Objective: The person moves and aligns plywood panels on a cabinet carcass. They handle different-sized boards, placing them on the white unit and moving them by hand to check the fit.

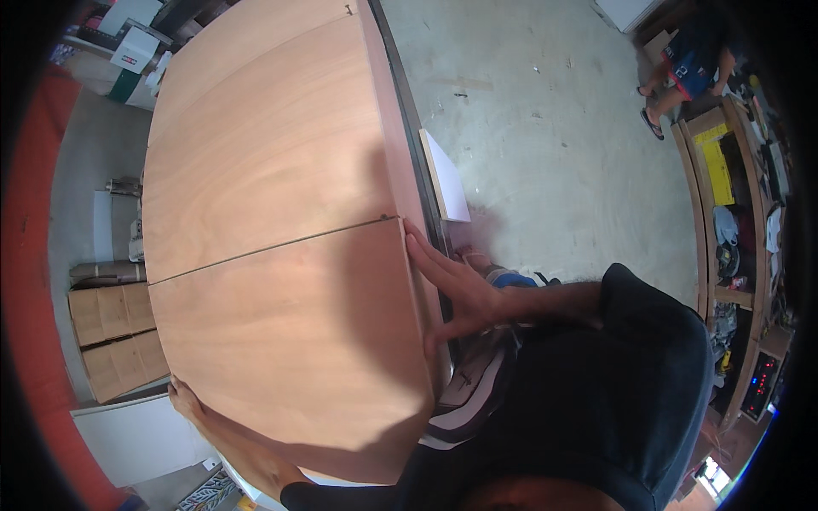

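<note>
In front of me lies a large light-brown plywood panel (281, 341), its far edge next to a second plywood panel (256, 128) with a thin dark seam between them. My right hand (464, 289) rests against the near panel's right edge beside the seam's end, fingers stretched and thumb spread apart below. At the left edge, low down, my left hand (189, 407) has its fingers bent round the panel's rim; the undersides of those fingers are hidden. A small dark piece of hardware (385, 217) sits at the seam's right end.
A white-faced board (445, 179) leans by the right side. Brown cardboard boxes (119, 332) and a white sheet (141, 434) stand at left. Wooden shelving (707, 213) with tools lines the right. Another person (694, 72) is at the far right on the concrete floor (545, 153).
</note>
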